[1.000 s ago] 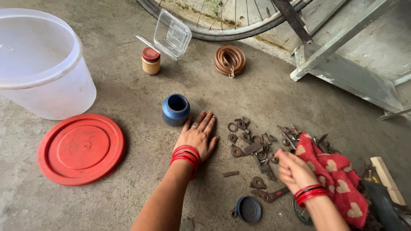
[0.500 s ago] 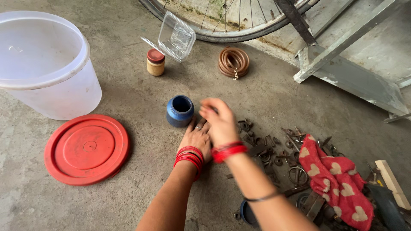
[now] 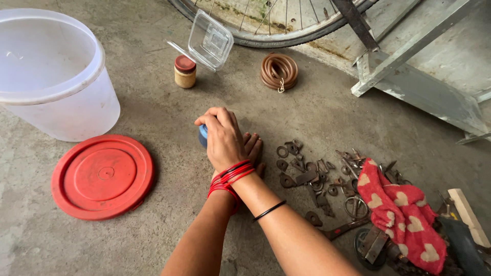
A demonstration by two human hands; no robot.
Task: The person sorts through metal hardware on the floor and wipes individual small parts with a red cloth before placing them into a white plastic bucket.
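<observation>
Here the right hand [image 3: 222, 137] is cupped, fingers bunched, directly over the mouth of the small blue jar [image 3: 203, 135], hiding all but a sliver of the jar's left wall; whether anything is pinched in the fingertips cannot be told. The left hand [image 3: 251, 148] lies open and flat on the concrete floor [image 3: 317, 112], just right of the jar and crossed under the right wrist, gripping nothing.

Risks, as judged: the jar is narrow and stands free, so a knuckle pressing on its rim could tip it or skid it leftward toward the red lid [image 3: 102, 176]. A small piece let go off-centre could miss the opening and land on the floor beside the jar. The crossed forearms limit how readily the left hand could steady the jar.

Surroundings, relative to the jar: a scatter of rusty metal parts [image 3: 307, 171] to the right; beyond them a red heart-patterned cloth [image 3: 401, 214]; a translucent white bucket [image 3: 51, 76] to the upper left; a red-capped small jar [image 3: 184, 71], a clear plastic clamshell box [image 3: 210, 40] and a coiled brown tube [image 3: 279, 70] above, below a bicycle wheel [image 3: 276, 33].
</observation>
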